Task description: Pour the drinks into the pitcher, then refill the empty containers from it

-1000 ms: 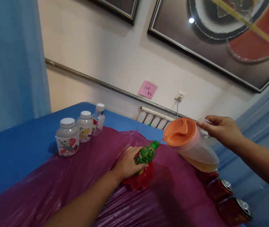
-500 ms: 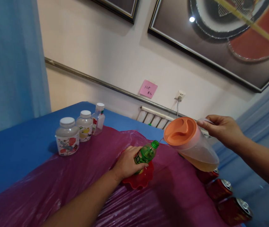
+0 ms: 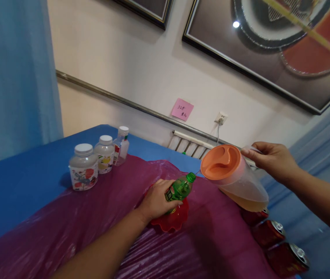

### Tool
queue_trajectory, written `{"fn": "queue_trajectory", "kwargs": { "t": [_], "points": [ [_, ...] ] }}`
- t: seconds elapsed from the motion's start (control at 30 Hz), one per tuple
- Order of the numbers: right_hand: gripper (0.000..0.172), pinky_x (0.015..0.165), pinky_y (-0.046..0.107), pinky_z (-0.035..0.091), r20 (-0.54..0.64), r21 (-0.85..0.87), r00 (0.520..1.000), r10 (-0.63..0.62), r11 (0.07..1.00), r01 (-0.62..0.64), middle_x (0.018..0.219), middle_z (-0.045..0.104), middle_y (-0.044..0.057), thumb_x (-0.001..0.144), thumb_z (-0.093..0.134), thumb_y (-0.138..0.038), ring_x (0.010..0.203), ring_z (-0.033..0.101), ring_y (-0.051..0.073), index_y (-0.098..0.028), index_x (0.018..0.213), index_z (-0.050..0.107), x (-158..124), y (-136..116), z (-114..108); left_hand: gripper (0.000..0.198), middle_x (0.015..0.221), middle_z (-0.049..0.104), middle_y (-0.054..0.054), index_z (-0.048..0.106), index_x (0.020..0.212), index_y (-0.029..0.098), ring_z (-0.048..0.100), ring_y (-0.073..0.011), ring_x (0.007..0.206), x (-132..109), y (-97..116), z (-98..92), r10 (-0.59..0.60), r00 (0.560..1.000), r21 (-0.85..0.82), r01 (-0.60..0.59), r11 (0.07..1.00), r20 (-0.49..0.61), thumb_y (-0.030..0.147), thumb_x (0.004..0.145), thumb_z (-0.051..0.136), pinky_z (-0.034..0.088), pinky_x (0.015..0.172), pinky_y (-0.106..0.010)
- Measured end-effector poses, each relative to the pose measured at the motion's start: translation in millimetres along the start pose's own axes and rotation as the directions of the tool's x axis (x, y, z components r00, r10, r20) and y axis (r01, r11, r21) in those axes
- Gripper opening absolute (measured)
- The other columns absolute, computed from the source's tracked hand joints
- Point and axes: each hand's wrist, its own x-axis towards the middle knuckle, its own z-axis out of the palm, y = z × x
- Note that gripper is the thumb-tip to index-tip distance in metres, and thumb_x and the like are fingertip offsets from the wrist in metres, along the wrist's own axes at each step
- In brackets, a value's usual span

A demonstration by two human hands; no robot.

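My left hand (image 3: 159, 197) is wrapped around a green plastic bottle (image 3: 182, 187), which has no cap on its mouth. Below the bottle lies a red scalloped dish (image 3: 171, 223), partly hidden by my hand. A clear pitcher (image 3: 248, 186) with an orange lid (image 3: 221, 161) is tilted toward the bottle, its handle gripped by my right hand (image 3: 272, 159). Amber liquid lies in the lower side of the pitcher. From its spout a thin stream runs to the bottle's mouth.
Two white-capped jars (image 3: 84, 168) (image 3: 105, 155) and a clear bottle (image 3: 121, 147) stand at the left on the blue table (image 3: 45, 155). Several red cans (image 3: 287, 257) line the right edge. Wrinkled purple plastic sheeting (image 3: 95, 224) covers the table's middle. Behind is a wall with a rail (image 3: 130, 104).
The pitcher has sunk very slightly, and its spout is still by the bottle's mouth. Both hands keep their hold.
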Motion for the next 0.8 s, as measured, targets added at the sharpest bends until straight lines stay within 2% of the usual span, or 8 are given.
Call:
{"fn": "queue_trajectory", "kwargs": {
  "t": [0.33,0.8],
  "points": [
    [0.073,0.051,0.026,0.028,0.004,-0.026,1.000,-0.002,1.000,0.002,0.055,0.043,-0.002,0.052,0.077,-0.088,0.056,0.036,0.012,-0.017,0.059,0.063,1.8,4.3,1.5,0.057,0.113,0.077,-0.003,0.071,0.119,0.024,0.065,-0.0287,0.104,0.3,0.9,-0.7,0.001,1.000,-0.009,0.000,1.000,0.004,0.033,0.067,0.093,0.047,0.090,-0.038],
    [0.075,0.049,0.026,0.025,0.002,-0.017,1.000,-0.021,1.000,0.021,0.053,0.040,-0.003,0.049,0.077,-0.091,0.053,0.033,0.010,-0.018,0.056,0.061,1.6,-1.2,3.2,0.061,0.116,0.076,-0.004,0.070,0.122,0.023,0.064,-0.0293,0.104,0.6,-0.5,-0.3,-0.007,1.000,-0.010,0.007,1.000,0.015,0.034,0.067,0.094,0.047,0.092,-0.039]
  ]
}}
